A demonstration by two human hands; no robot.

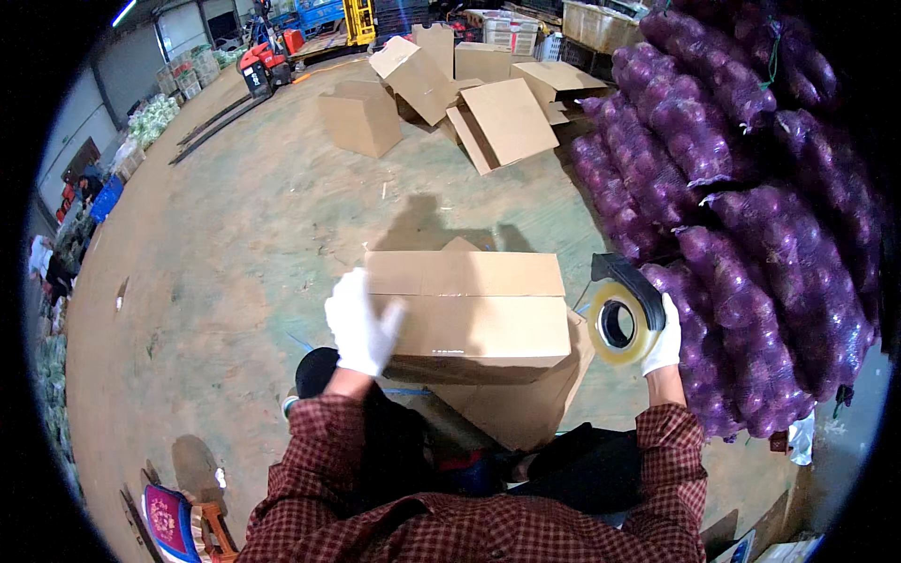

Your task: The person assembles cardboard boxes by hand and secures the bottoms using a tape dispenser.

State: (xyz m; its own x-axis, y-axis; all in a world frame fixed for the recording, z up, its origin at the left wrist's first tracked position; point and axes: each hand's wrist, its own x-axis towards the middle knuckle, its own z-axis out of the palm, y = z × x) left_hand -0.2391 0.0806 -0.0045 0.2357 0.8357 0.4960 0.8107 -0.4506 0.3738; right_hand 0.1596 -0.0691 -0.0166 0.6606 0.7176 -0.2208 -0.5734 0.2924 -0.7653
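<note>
1. While the right hand point(668, 340), in a white glove, encloses a black tape dispenser point(642, 293) from its outer side, the left hand point(362, 324), gloved likewise, lies at the left end of a brown cardboard carton point(474, 324).
2. Grip, right: closed on the dispenser, which is held just beside the carton's right end; it carries a thick, yellowish roll of tape point(621, 353), its round side turned toward the viewer.
3. Grip, left: open, thumb spread away from the fingers and slightly blurred; whether the palm presses on the cardboard cannot be told.
4. Carton: directly before the wearer, its long side running left to right, its upper panels closed and meeting along a lengthwise seam. Part of its surface lies in shadow.
5. Cardboard panel point(511, 413): below the carton and reaching out to its right; whether the two are joined cannot be determined.
6. Sleeves point(324, 450): dark red check, ending above the gloves.
7. Right of the carton: a heap of purple mesh sacks point(770, 272), packed with onion-like bulbs.
8. Beyond, on the greenish-brown floor point(235, 235): a loose group of brown boxes point(507, 122), some tilted; farther left, a red pallet truck point(265, 68) with dark forks.
9. Lower left: a seat with a red-and-blue floral cushion point(169, 521).
</note>
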